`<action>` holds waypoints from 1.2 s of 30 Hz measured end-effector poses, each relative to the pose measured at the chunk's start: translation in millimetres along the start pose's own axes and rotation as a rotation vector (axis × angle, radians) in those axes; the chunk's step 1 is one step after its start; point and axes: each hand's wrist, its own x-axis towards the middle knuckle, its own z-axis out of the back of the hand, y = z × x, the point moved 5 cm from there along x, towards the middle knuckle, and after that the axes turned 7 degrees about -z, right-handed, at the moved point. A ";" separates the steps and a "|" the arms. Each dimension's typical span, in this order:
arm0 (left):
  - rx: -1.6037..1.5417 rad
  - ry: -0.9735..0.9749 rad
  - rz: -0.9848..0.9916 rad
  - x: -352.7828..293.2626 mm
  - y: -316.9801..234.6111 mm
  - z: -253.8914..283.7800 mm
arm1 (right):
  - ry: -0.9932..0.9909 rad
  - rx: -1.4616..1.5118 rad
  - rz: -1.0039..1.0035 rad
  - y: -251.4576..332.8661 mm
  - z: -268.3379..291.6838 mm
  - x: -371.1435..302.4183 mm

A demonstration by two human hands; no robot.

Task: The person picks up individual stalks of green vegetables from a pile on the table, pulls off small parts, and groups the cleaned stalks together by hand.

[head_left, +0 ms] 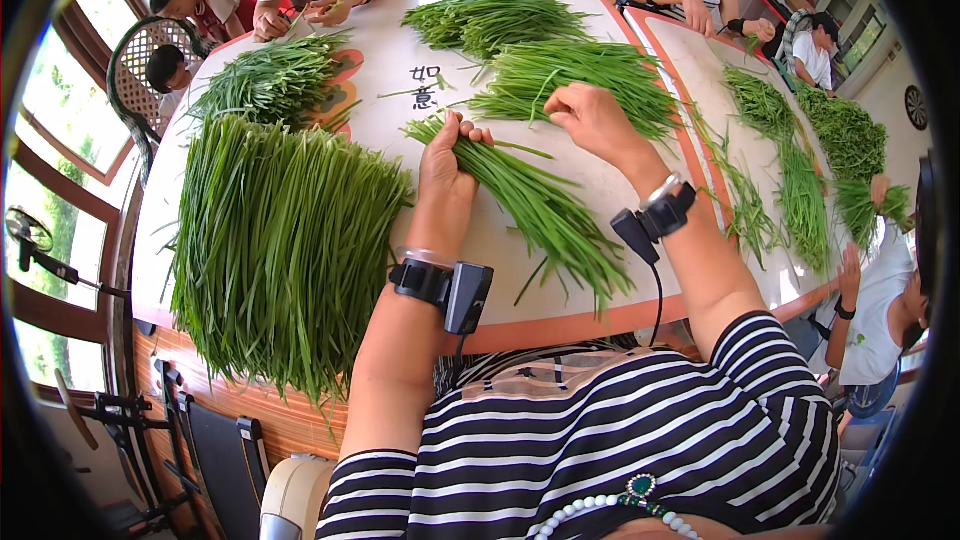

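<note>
My left hand [450, 168] is wrapped round a bunch of garlic chives [545, 208] near its pale stem ends. The green leaves fan out toward the table's near edge on the right. Level with it on the right, my right hand [602, 128] is closed, fingertips pinched together; what lies between them, if anything, I cannot make out. Just beyond that hand is a loose heap of chives [545, 65]. A big, neatly laid stack of chives [285, 250] stands to the left of my left forearm and hangs over the near edge.
More chives [265, 80] lie at the far left, and another heap [490, 20] at the back. On the right, a second table section [700, 60] bears further heaps [845, 135]. Several people sit around, some handling chives. Wristbands with cabled black boxes [468, 298] are on my forearms.
</note>
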 end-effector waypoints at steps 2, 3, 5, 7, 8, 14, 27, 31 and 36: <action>-0.017 0.051 0.012 4.8 0.8 -2.0 | -0.136 -0.345 0.102 -3.7 -4.5 9.7; -0.017 0.049 0.015 5.4 1.5 1.2 | -0.135 -0.345 0.098 -7.8 -9.2 13.1; -0.013 0.089 0.043 0.6 3.8 4.4 | -0.106 -0.374 0.036 -17.7 -20.4 19.2; 0.009 0.046 0.053 0.8 4.4 6.0 | -0.067 -0.425 0.030 -25.8 -26.1 23.3; 0.038 0.076 0.056 -0.1 1.2 3.2 | -0.063 -0.402 0.038 -24.4 -25.2 24.6; 0.134 0.133 0.060 -3.3 -0.9 0.7 | -0.237 -0.159 0.119 -6.2 1.7 23.2; 0.269 0.121 0.024 -8.8 -2.4 0.6 | 0.116 0.111 0.029 33.1 -41.6 -6.8; 0.291 0.115 0.028 -9.4 -7.7 0.9 | 0.440 0.167 -0.249 -13.7 -13.3 -1.4; 0.066 0.265 0.119 -1.2 -3.7 8.8 | -0.060 -0.088 -0.104 -29.0 -9.8 17.0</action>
